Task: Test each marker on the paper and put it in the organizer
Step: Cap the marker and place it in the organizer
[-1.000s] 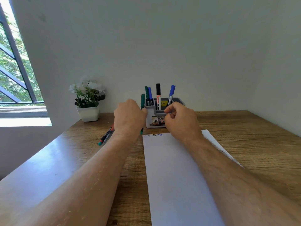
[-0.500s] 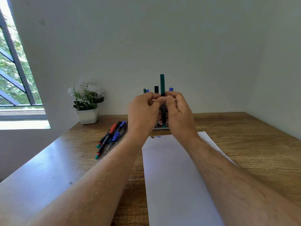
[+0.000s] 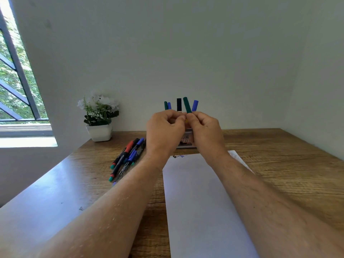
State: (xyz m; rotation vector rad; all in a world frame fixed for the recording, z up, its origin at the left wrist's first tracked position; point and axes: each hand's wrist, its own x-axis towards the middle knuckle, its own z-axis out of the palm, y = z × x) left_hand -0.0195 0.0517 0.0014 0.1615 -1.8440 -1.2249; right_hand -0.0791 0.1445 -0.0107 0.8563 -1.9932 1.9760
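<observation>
Overhead, so to speak, plain white walls meet at a corner behind a wooden desk, with a barred window on the left showing green leaves. A white pot of white flowers stands at the desk's far left edge. Beside it, nearer the middle, a loose heap of markers lies on the wood, red, blue and black among them. A white sheet of paper runs from the near edge toward the far edge, with small ink marks at its far end. Both forearms reach forward over the desk, raised above it. The left hand and right hand meet fingertip to fingertip, curled round a green marker that tilts upward. Behind them the organizer is mostly hidden; marker caps stick up over the knuckles.
</observation>
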